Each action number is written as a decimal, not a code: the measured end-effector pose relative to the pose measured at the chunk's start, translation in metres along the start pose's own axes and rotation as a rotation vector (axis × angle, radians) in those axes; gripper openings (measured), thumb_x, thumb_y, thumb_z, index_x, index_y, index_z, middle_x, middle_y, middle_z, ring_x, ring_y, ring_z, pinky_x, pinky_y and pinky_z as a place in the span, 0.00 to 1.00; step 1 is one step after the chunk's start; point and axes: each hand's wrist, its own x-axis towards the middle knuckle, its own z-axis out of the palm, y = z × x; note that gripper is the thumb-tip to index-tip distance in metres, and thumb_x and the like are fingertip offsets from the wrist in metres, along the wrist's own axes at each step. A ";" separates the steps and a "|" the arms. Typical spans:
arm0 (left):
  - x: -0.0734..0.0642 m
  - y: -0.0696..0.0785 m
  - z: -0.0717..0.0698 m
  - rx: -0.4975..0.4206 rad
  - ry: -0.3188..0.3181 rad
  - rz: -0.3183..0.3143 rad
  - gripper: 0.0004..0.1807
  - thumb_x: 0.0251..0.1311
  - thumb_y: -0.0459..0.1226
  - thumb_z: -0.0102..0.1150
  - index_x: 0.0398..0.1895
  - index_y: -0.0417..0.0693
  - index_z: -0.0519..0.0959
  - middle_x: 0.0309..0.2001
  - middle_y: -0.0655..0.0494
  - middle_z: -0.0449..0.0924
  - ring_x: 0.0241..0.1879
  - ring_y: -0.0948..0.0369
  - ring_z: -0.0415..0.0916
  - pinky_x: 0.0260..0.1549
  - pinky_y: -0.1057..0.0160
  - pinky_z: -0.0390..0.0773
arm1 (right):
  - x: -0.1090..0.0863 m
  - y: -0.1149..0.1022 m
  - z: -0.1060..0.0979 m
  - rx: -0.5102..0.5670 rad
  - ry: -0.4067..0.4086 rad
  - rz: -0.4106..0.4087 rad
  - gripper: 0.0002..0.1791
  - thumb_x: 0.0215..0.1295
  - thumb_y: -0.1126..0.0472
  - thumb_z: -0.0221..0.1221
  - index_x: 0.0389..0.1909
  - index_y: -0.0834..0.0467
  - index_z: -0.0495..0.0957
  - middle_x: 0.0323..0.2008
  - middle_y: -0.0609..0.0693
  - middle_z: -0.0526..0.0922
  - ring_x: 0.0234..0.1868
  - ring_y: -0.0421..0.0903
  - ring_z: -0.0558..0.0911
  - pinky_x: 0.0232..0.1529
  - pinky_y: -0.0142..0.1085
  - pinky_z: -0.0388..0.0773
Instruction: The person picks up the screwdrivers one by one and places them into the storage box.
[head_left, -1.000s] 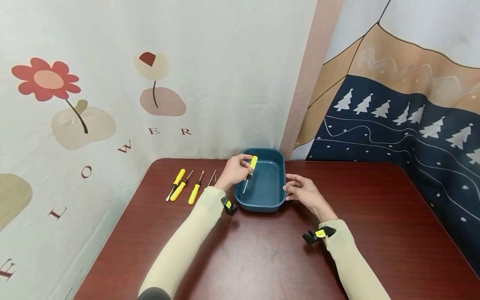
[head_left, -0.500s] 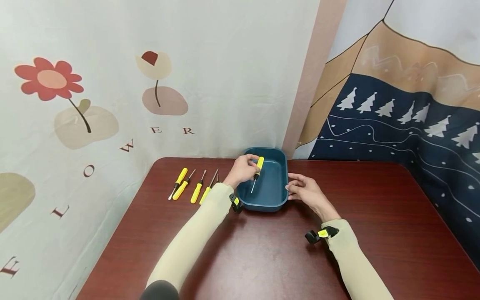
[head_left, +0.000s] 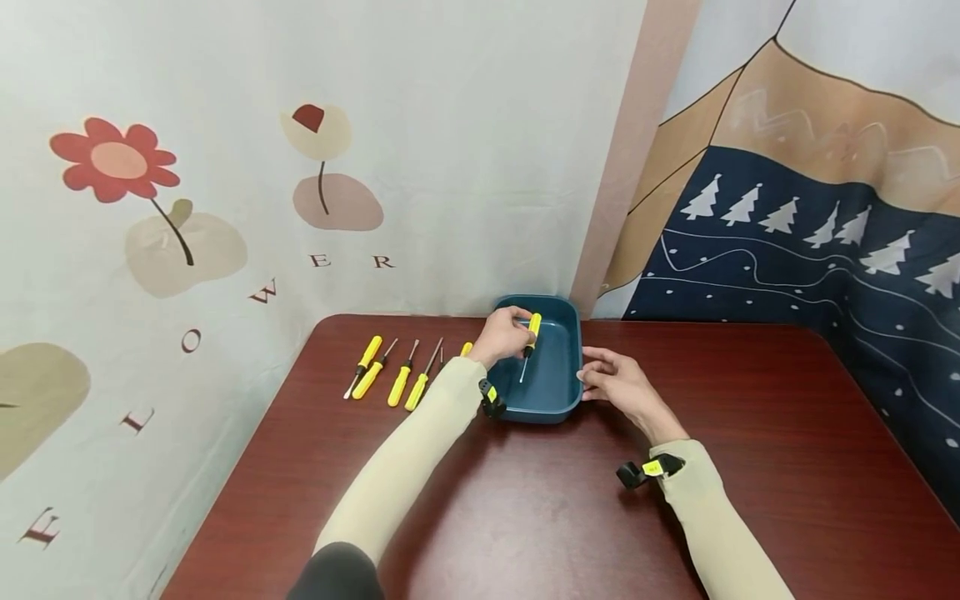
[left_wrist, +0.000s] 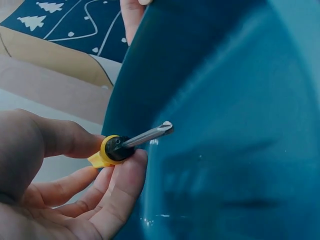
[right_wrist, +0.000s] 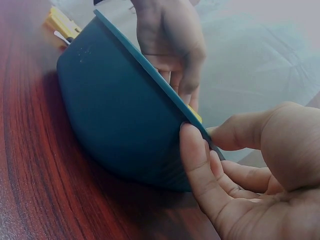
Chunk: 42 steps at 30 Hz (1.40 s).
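My left hand (head_left: pixel 501 337) pinches a yellow-and-black-handled screwdriver (head_left: pixel 534 325) over the left side of a dark blue rectangular tub (head_left: pixel 557 367). Its metal shaft points down into the tub; in the left wrist view, the thumb and fingers are on the handle near the black collar and the bare cross-shaped tip (left_wrist: pixel 167 128) shows. At the tub's right side my right hand (head_left: pixel 624 387) grips the rim, thumb and fingers meeting at the edge in the right wrist view. Only bare blue surface shows inside the tub.
Left of the tub, several yellow-handled screwdrivers (head_left: pixel 400 384) lie in a row on the dark red wooden table (head_left: pixel 540 500). The left forearm partly covers the rightmost ones. A printed curtain (head_left: pixel 465 167) hangs right behind the table's back edge.
The head view has turned slightly, shifting the whole scene to the right. My left hand has moved a little rightward over the tub with the screwdriver, uncovering more of the screwdrivers on the table.
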 end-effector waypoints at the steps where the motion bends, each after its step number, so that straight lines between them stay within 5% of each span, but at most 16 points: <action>1: 0.001 0.001 0.001 0.004 -0.004 -0.006 0.24 0.65 0.33 0.63 0.65 0.43 0.75 0.44 0.45 0.84 0.25 0.58 0.81 0.42 0.50 0.88 | 0.000 0.000 0.000 0.000 -0.001 0.001 0.31 0.72 0.68 0.57 0.74 0.64 0.64 0.41 0.54 0.79 0.36 0.43 0.83 0.40 0.34 0.87; 14: 0.013 0.009 0.009 0.030 -0.023 -0.014 0.23 0.66 0.31 0.62 0.63 0.40 0.75 0.46 0.40 0.83 0.24 0.57 0.82 0.42 0.51 0.88 | 0.001 0.001 -0.002 -0.017 -0.012 0.004 0.31 0.73 0.67 0.56 0.75 0.64 0.63 0.43 0.55 0.80 0.37 0.42 0.83 0.40 0.32 0.87; 34: 0.026 0.015 0.034 0.033 -0.078 -0.073 0.22 0.65 0.29 0.61 0.62 0.33 0.73 0.45 0.41 0.79 0.37 0.51 0.87 0.34 0.59 0.89 | 0.000 0.002 -0.002 -0.026 -0.008 -0.007 0.30 0.73 0.67 0.56 0.74 0.64 0.64 0.45 0.61 0.79 0.36 0.43 0.83 0.40 0.33 0.87; 38: 0.028 0.016 0.038 0.041 -0.091 -0.082 0.19 0.65 0.28 0.62 0.58 0.33 0.74 0.42 0.42 0.79 0.36 0.51 0.87 0.34 0.59 0.89 | 0.000 0.002 -0.002 -0.031 -0.007 -0.002 0.31 0.73 0.67 0.56 0.75 0.64 0.63 0.44 0.58 0.80 0.37 0.42 0.83 0.40 0.33 0.87; 42: 0.030 0.017 0.042 0.046 -0.089 -0.089 0.05 0.64 0.28 0.62 0.40 0.36 0.76 0.32 0.47 0.76 0.33 0.50 0.87 0.36 0.56 0.89 | 0.000 0.002 -0.002 -0.030 -0.008 -0.004 0.31 0.74 0.67 0.56 0.75 0.64 0.63 0.43 0.56 0.79 0.37 0.42 0.83 0.40 0.33 0.87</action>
